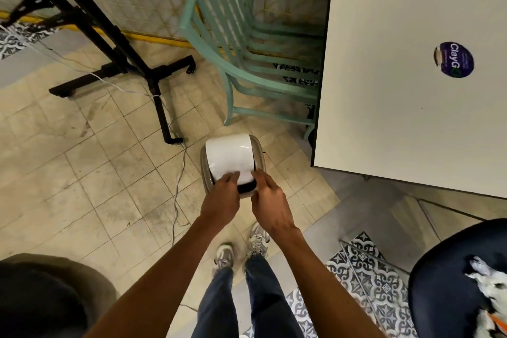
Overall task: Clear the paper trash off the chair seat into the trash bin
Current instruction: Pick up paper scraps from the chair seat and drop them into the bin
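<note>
My left hand (222, 197) lies on the near edge of the trash bin's (205, 173) white swing lid (229, 153), fingers fairly straight and pressing it, with a dark gap showing just under them. My right hand (270, 204) is just beside it at the lid's near right corner, fingers loosely extended and touching the rim, gripping nothing that I can see. The bin stands on open tile floor, with free room to its left and near side. A white table's (397, 96) corner edge is close on its right, and a green chair (247, 68) is just beyond it. The paper trash (491, 289) lies on the dark chair seat (439, 285) at near right, well apart from the bin.
</note>
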`<state>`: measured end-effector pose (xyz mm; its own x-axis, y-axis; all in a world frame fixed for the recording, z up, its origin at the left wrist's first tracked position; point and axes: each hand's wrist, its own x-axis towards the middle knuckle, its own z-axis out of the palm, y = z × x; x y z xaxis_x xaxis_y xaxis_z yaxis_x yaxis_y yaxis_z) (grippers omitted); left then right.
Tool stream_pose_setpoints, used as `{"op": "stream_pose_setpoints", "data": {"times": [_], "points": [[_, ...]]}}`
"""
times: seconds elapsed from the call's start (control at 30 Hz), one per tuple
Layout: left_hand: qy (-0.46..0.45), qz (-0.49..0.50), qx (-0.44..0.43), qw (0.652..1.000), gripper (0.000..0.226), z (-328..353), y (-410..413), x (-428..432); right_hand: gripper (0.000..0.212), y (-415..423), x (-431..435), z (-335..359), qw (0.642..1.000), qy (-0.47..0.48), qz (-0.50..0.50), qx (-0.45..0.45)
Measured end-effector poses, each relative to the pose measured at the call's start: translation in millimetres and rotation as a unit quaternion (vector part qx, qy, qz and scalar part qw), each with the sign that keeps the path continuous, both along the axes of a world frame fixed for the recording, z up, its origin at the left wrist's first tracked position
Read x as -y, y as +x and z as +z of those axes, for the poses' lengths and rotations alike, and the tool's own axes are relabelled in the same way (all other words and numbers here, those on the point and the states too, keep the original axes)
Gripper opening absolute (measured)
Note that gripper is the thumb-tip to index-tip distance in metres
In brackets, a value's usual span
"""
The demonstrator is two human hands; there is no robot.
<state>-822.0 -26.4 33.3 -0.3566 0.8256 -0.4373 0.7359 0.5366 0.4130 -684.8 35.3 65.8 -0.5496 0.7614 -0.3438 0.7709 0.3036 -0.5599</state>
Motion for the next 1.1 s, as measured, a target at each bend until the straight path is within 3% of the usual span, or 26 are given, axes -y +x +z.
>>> {"op": "stream_pose_setpoints", "data": {"times": [0.23,0.53,0.73,1.1], "points": [[0.088,-0.038,-0.021,0.995,0.053,71,9,30,0.055,37,32,48,0.993,0.084,-0.087,0.011],[0.175,-0.154,-0.027,0.972,0.047,156,72,47,0.052,142,90,117,0.963,0.131,-0.232,0.047],[0.202,-0.241,-0.017,0.949,0.045,179,155,39,0.049,236,123,141,0.937,0.157,-0.307,0.054],[0.196,-0.356,0.016,0.914,0.04,172,402,19,0.039,469,158,138,0.89,0.132,-0.429,0.08]]}}
